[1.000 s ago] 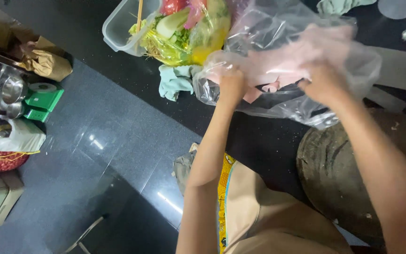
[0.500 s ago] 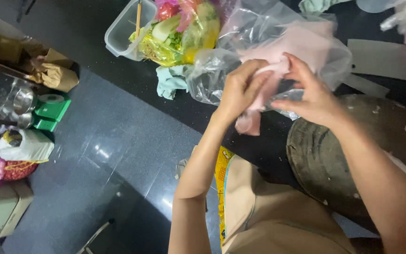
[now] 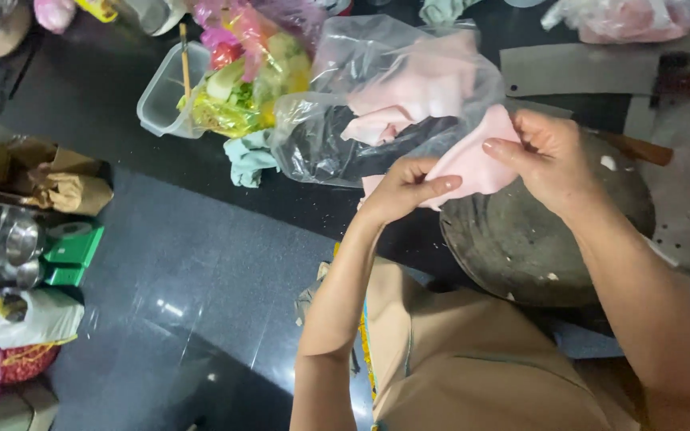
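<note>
A: While your left hand [image 3: 405, 187] pinches the lower edge of the pale pink, soft, slab-like piece [image 3: 473, 160], what is entered as done?

B: Item one, partly out: you have the pink piece mostly clear of the crumpled clear plastic bag [image 3: 345, 120], whose mouth lies against its upper left edge. Further pink pieces show inside the bag, so by my judgement the emptying is not finished.

A: And your grip, left to right?

B: Left hand: thumb and fingers pressed together on the piece's near corner, the wrist rising from below. Right hand [image 3: 553, 164]: fingers curled over the far right edge, index finger laid along the top, closed on the same piece. The piece is stretched between your two hands, held in the air.

A: Where does it sit against its surroundings?

B: Just above the left rim of the round, dark, worn wooden chopping block [image 3: 537, 239], not resting on it. To the left, well apart, stands the clear rectangular plastic tub [image 3: 157, 100] of green and yellow vegetables; a crumpled teal cloth [image 3: 245, 160] lies between the tub and the bag.
</note>
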